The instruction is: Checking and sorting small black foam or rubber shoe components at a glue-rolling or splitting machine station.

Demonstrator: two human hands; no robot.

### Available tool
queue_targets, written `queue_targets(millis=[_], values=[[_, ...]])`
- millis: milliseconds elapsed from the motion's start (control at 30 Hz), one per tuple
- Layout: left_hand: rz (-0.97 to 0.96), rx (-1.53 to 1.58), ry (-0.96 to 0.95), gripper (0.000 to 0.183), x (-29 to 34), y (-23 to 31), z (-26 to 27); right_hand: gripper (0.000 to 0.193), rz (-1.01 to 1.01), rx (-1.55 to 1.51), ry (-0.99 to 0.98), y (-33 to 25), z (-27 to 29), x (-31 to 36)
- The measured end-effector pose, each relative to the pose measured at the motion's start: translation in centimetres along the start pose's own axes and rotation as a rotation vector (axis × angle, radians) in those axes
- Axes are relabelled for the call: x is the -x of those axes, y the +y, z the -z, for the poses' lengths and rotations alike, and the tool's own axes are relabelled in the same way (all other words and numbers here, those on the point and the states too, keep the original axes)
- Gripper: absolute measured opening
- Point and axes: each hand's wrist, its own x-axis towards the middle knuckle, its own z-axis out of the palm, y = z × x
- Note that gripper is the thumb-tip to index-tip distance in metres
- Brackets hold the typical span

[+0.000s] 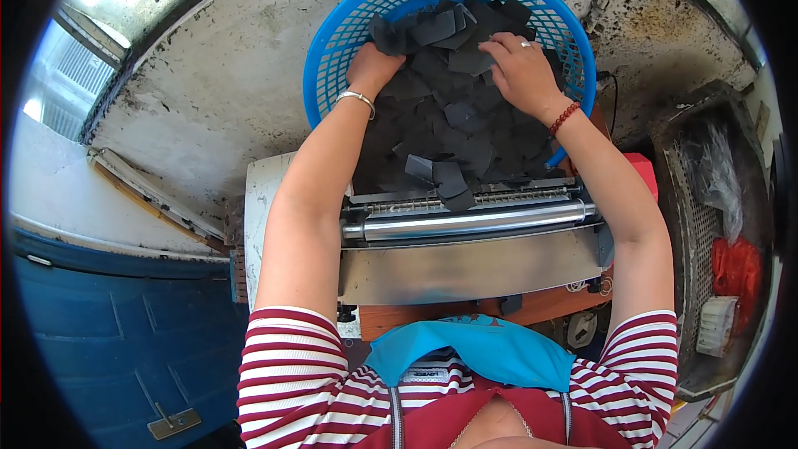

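Nearest: red-and-white striped sleeves (291, 366) and a blue cloth (490, 349) at the chest. Beyond that a metal machine (465, 270) with a shiny roller (474, 220) across its top, sitting on a wooden surface (540, 306). Black fabric pieces (453, 129) spill from the tilted blue plastic basket (332, 41) down onto the machine's feed edge, just behind the roller. Both hands are in the pile inside the basket, set apart. Left hand (372, 62), silver bangle at wrist, fingers buried in the pieces and curled round a clump. Right hand (519, 71), ring and red bead bracelet, lies palm down with fingers closed on a dark piece. Far behind: stained grey wall (224, 83). Right side: dirty tray (706, 224) holding a red bag (736, 270). Lower left: blue barrel (108, 324).
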Motion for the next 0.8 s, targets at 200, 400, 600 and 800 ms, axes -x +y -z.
queue_targets(millis=[200,400,600,800], values=[[-0.096,0.093,0.004,0.048,0.5,0.9,-0.7,0.042,0.308,0.014,0.105,-5.7,-1.9,-3.4],[0.147,0.447,-0.151,0.042,1.9,1.0,1.5,0.034,0.259,0.401,-0.187,-4.6,-6.0,-5.9],[0.239,-0.140,-0.347,0.061,3.7,2.6,5.5,0.033,0.235,0.373,-0.161,-4.2,-7.7,-5.3],[0.179,-0.328,-0.369,0.056,4.8,3.7,7.9,0.038,0.124,0.171,-0.153,-4.4,-6.9,-5.6]])
